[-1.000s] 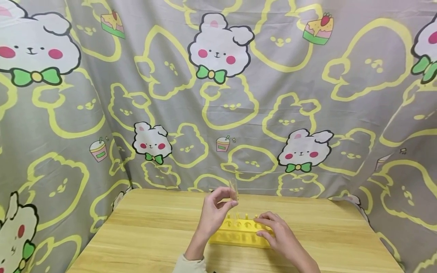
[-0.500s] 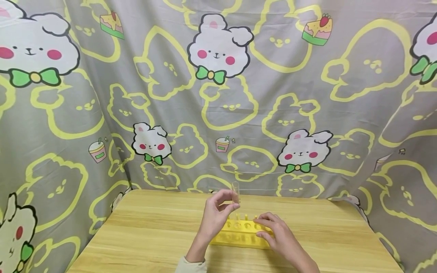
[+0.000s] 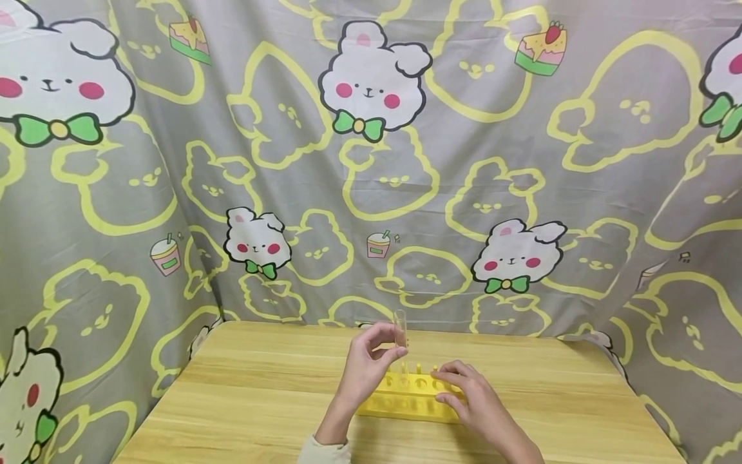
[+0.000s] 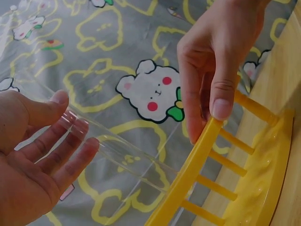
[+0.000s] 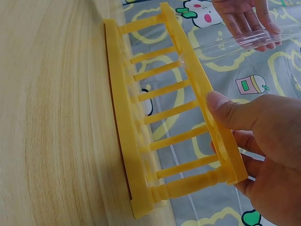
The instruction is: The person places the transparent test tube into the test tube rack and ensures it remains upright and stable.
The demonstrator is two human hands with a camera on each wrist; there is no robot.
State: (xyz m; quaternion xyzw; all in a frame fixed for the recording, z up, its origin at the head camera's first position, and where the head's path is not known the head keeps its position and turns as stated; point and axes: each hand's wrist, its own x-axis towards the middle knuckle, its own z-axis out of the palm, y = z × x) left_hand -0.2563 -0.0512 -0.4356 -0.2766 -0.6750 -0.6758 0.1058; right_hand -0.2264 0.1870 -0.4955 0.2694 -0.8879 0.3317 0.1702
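My left hand (image 3: 365,364) pinches a clear test tube (image 3: 400,317) between thumb and fingers, above a yellow test tube rack (image 3: 414,413). In the left wrist view the tube (image 4: 134,157) runs from the fingertips down to the rack's top bar. Its lower end is at a hole in that bar; how deep it sits is hard to tell. My right hand (image 3: 478,399) holds the right end of the rack, its thumb on the near edge of the top bar and its fingers on the far edge, as the right wrist view also shows at the rack's bar (image 5: 190,75).
The rack stands on a wooden table (image 3: 243,386). Thin yellow pegs (image 3: 418,368) rise along its back. A grey curtain (image 3: 313,187) with cartoon rabbits hangs behind the table and at both sides.
My left hand has come slightly down and to the right, bringing the tube's lower end to the rack, and then stayed there. My right hand keeps its place.
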